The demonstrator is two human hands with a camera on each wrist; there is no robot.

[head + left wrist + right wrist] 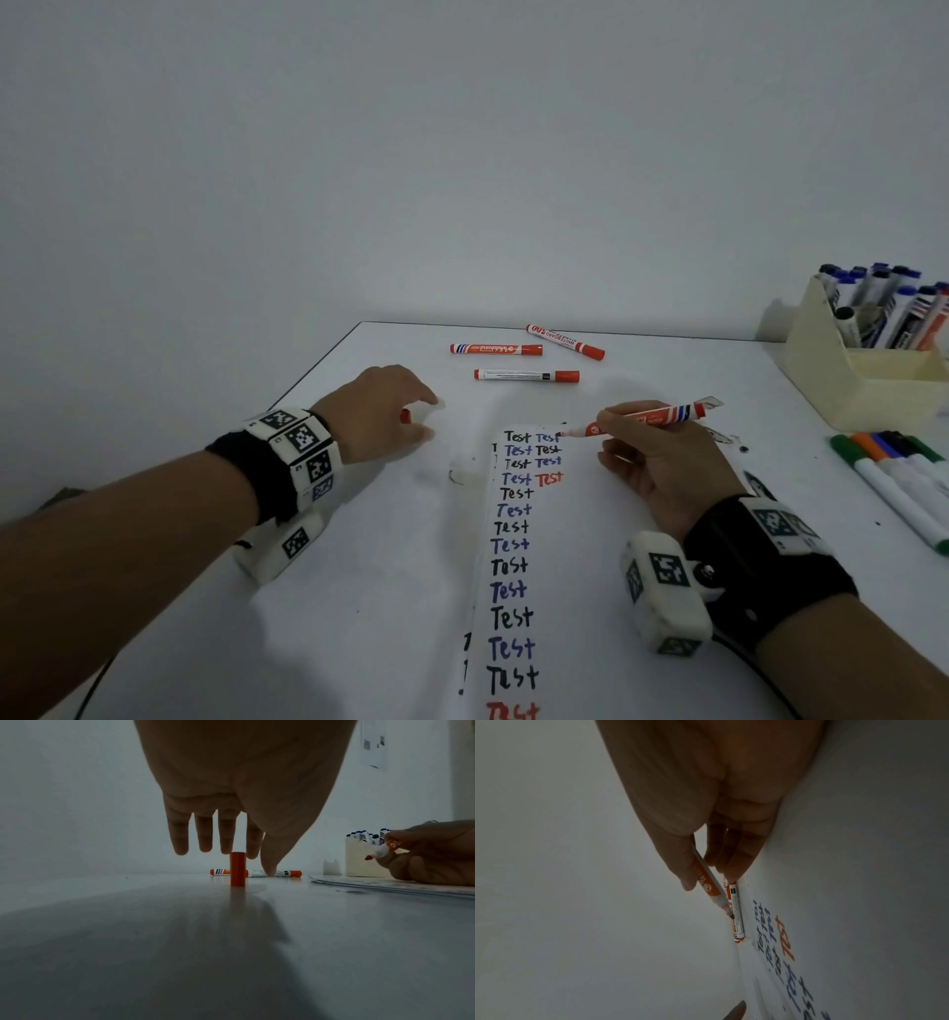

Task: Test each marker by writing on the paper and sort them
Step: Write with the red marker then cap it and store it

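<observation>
My right hand (603, 426) pinches an uncapped red marker (652, 412) like a pen. Its tip sits at the top right of the paper strip (513, 539), beside the last "Test" words. The right wrist view shows the thumb and fingers (741, 862) round that marker (712, 888) above the paper (765, 953). My left hand (426, 416) hovers left of the paper over a red cap (405, 416). In the left wrist view the cap (237, 869) stands upright on the table with straight fingers (226, 841) hanging just above it, not holding it.
Three capped red markers (526, 375) lie at the table's far side. A cream holder (868, 390) with several blue and black markers stands at the back right. Several thinner markers (898, 483) lie along the right edge. The table's left edge (318, 365) runs close to my left hand.
</observation>
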